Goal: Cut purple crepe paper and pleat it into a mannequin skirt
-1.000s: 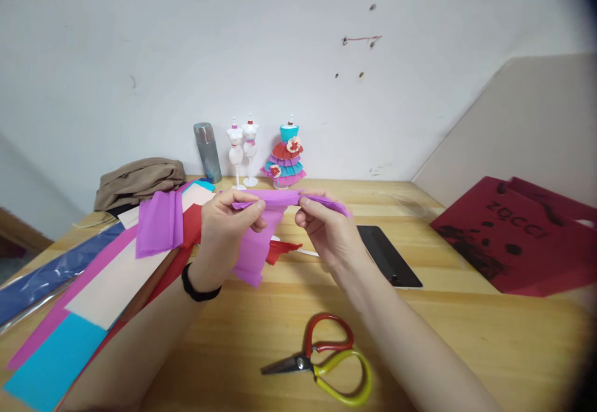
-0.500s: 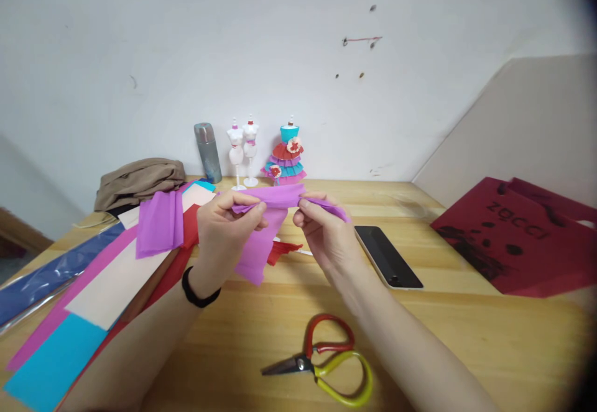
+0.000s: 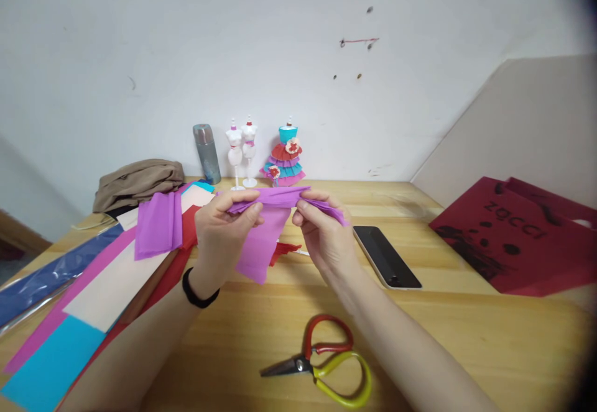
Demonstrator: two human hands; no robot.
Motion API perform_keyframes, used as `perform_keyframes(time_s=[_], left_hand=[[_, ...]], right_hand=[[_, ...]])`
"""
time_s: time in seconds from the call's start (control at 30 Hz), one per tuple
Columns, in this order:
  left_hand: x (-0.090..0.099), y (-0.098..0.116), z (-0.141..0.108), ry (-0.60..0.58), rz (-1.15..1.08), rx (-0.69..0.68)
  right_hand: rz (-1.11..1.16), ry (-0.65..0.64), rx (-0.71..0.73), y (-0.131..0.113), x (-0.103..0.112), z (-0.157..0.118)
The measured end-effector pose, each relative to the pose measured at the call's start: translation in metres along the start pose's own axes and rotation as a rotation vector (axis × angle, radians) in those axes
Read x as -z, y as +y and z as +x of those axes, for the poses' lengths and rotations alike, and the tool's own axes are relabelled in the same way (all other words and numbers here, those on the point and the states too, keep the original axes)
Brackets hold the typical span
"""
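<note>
A strip of purple crepe paper (image 3: pixel 280 197) is stretched between my two hands above the table. My left hand (image 3: pixel 224 225), with a black band on its wrist, pinches it between thumb and fingers. The paper's other end is pinched by my right hand (image 3: pixel 326 228), and a gathered bit sticks out past those fingers. From the strip a wide purple flap hangs down toward the tabletop. Behind the hands lies a scrap of red crepe paper (image 3: pixel 282 251), partly covered, beside a thin white stick. Scissors (image 3: pixel 321 362) with one red and one yellow handle rest in front.
Left are stacked coloured paper sheets (image 3: pixel 116 284), a folded purple piece (image 3: pixel 158 225), brown cloth (image 3: pixel 140 182) and a flask (image 3: pixel 206 154). White mini dress forms (image 3: pixel 234 148) and a ruffled dress (image 3: pixel 286 163) stand behind. Right lie a phone (image 3: pixel 387 256) and red bag (image 3: pixel 508 238).
Both hands stay pinched on the purple paper, almost in the same place. The strip between them sits a little differently; the view has shifted slightly.
</note>
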State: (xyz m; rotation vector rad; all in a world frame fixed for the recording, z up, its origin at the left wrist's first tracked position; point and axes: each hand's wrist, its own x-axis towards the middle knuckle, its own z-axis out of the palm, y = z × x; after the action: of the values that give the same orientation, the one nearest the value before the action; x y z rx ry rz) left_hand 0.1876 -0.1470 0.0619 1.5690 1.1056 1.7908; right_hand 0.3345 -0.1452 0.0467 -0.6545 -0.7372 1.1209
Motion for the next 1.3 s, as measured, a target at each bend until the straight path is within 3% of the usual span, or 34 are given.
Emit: perform_keyframes(time_s=[0.17, 0.43, 0.73, 1.3], left_hand=[[0.004, -0.004, 0.005, 0.038, 0.174, -0.171], [0.011, -0.002, 0.010, 0.001, 0.202, -0.194], [0.013, -0.002, 0.010, -0.040, 0.254, -0.297], [0.014, -0.006, 0.010, -0.016, 0.302, -0.337]], right_hand=[[-0.054, -0.046, 0.093, 0.001, 0.003, 0.000], [-0.168, -0.096, 0.265, 0.005, 0.011, 0.002], [-0.242, -0.065, 0.302, 0.005, 0.013, 0.001], [-0.298, -0.097, 0.311, 0.002, 0.011, 0.000]])
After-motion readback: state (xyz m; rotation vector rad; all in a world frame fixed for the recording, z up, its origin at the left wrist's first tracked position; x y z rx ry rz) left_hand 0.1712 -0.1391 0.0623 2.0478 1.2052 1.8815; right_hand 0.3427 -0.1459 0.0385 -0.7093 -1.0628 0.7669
